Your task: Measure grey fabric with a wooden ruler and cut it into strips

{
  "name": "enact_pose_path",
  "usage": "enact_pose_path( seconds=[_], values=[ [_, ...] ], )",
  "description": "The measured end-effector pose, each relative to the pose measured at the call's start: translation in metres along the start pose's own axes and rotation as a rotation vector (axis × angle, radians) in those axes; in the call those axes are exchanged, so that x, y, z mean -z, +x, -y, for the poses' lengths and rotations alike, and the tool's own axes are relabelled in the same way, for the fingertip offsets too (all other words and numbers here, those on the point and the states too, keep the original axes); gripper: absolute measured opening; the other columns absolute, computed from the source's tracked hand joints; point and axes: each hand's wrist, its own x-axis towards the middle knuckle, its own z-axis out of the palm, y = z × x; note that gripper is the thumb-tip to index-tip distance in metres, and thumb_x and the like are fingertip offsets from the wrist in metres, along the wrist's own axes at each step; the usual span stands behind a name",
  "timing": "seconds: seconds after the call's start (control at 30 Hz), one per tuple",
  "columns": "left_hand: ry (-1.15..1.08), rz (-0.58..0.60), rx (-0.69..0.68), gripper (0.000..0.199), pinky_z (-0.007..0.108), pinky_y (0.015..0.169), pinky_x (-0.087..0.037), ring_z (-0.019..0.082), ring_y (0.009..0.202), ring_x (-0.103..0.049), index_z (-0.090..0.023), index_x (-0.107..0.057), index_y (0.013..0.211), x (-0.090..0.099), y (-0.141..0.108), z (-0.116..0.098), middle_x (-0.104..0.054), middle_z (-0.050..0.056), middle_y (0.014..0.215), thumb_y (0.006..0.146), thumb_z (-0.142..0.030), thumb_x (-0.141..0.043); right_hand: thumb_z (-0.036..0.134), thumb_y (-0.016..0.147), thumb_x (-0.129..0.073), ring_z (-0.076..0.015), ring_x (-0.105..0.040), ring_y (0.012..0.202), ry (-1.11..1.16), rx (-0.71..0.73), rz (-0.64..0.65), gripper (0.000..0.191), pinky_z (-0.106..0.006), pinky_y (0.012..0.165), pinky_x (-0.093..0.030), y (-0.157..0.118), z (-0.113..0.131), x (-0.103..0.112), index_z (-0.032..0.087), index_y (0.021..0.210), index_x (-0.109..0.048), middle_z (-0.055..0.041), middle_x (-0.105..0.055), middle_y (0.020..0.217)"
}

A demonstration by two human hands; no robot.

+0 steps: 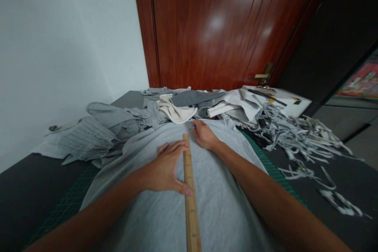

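A wooden ruler lies lengthwise on a light grey cloth, which is spread over a green cutting mat. My left hand is spread wide, its thumb and fingertips resting on the ruler from the left side. Just right of the ruler's far end, my right hand is closed low over the cloth. A small bit of something shows at its fingertips, too small to name.
Crumpled grey garments lie at the left, and more cloth pieces are heaped at the back. Thin fabric strips are piled at the right, near a white box. Behind the table stands a brown wooden door.
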Motion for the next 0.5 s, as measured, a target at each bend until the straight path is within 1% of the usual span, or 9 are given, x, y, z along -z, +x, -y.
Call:
enact_pose_path(
  seconds=[0.07, 0.1, 0.17, 0.23, 0.3, 0.37, 0.43, 0.5],
  values=[
    [-0.003, 0.004, 0.013, 0.113, 0.066, 0.126, -0.009, 0.044, 0.152, -0.035, -0.022, -0.046, 0.145, 0.000, 0.000, -0.001, -0.042, 0.021, 0.163, 0.053, -0.069, -0.092, 0.031, 0.101, -0.068, -0.0263, -0.068, 0.109, 0.050, -0.040, -0.050, 0.025, -0.048, 0.094, -0.057, 0.000, 0.007, 0.010, 0.016, 0.122, -0.067, -0.0093, -0.068, 0.125],
    [-0.003, 0.005, 0.016, 0.113, 0.066, 0.126, -0.009, 0.045, 0.152, -0.035, -0.022, -0.046, 0.145, 0.001, 0.000, -0.002, -0.042, 0.021, 0.163, 0.053, -0.068, -0.093, 0.026, 0.101, -0.067, -0.0259, -0.067, 0.107, 0.081, -0.061, -0.069, 0.018, -0.047, 0.095, -0.056, -0.001, 0.011, 0.016, 0.015, 0.115, -0.068, -0.0094, -0.068, 0.119],
    [-0.005, 0.002, 0.013, 0.111, 0.067, 0.126, -0.009, 0.045, 0.152, -0.035, -0.022, -0.047, 0.144, 0.001, 0.000, -0.003, -0.042, 0.021, 0.162, 0.053, -0.067, -0.093, 0.015, 0.096, -0.064, -0.0240, -0.064, 0.098, 0.160, -0.101, -0.078, 0.005, -0.044, 0.093, -0.053, -0.007, 0.022, 0.031, 0.016, 0.099, -0.068, -0.0080, -0.068, 0.102],
    [-0.007, -0.001, 0.004, 0.110, 0.068, 0.125, -0.009, 0.046, 0.152, -0.035, -0.023, -0.047, 0.144, 0.001, 0.000, -0.003, -0.042, 0.021, 0.162, 0.054, -0.067, -0.092, 0.012, 0.090, -0.064, -0.0208, -0.061, 0.081, 0.265, -0.139, -0.030, 0.008, -0.038, 0.082, -0.052, -0.021, 0.036, 0.045, 0.019, 0.087, -0.065, -0.0027, -0.063, 0.082],
    [-0.009, -0.001, 0.000, 0.111, 0.068, 0.125, -0.010, 0.046, 0.152, -0.034, -0.024, -0.047, 0.145, 0.001, 0.000, -0.002, -0.042, 0.021, 0.162, 0.053, -0.067, -0.092, 0.018, 0.088, -0.066, -0.0165, -0.055, 0.062, 0.403, -0.188, 0.068, 0.007, -0.031, 0.064, -0.050, -0.042, 0.051, 0.053, 0.022, 0.082, -0.064, 0.0029, -0.057, 0.068],
    [-0.009, 0.001, -0.002, 0.112, 0.068, 0.125, -0.010, 0.046, 0.152, -0.035, -0.024, -0.047, 0.145, 0.000, 0.001, -0.002, -0.042, 0.022, 0.161, 0.052, -0.067, -0.092, 0.030, 0.089, -0.066, -0.0127, -0.048, 0.045, 0.566, -0.262, 0.180, 0.007, -0.026, 0.045, -0.042, -0.066, 0.066, 0.054, 0.023, 0.088, -0.062, 0.0067, -0.054, 0.060],
    [-0.007, 0.001, -0.005, 0.110, 0.068, 0.125, -0.012, 0.046, 0.151, -0.036, -0.025, -0.048, 0.143, 0.000, 0.001, -0.002, -0.044, 0.021, 0.160, 0.052, -0.066, -0.093, 0.039, 0.085, -0.069, -0.0116, -0.048, 0.040, 0.716, -0.337, 0.245, 0.021, -0.024, 0.036, -0.040, -0.088, 0.077, 0.050, 0.024, 0.096, -0.060, 0.0070, -0.058, 0.063],
    [-0.004, -0.002, 0.001, 0.108, 0.069, 0.125, -0.013, 0.046, 0.150, -0.038, -0.025, -0.049, 0.142, 0.000, 0.002, -0.003, -0.045, 0.020, 0.160, 0.052, -0.065, -0.094, 0.047, 0.082, -0.073, -0.0110, -0.050, 0.040, 0.826, -0.403, 0.249, 0.031, -0.022, 0.033, -0.039, -0.103, 0.083, 0.042, 0.024, 0.096, -0.058, 0.0065, -0.059, 0.065]
  ],
)
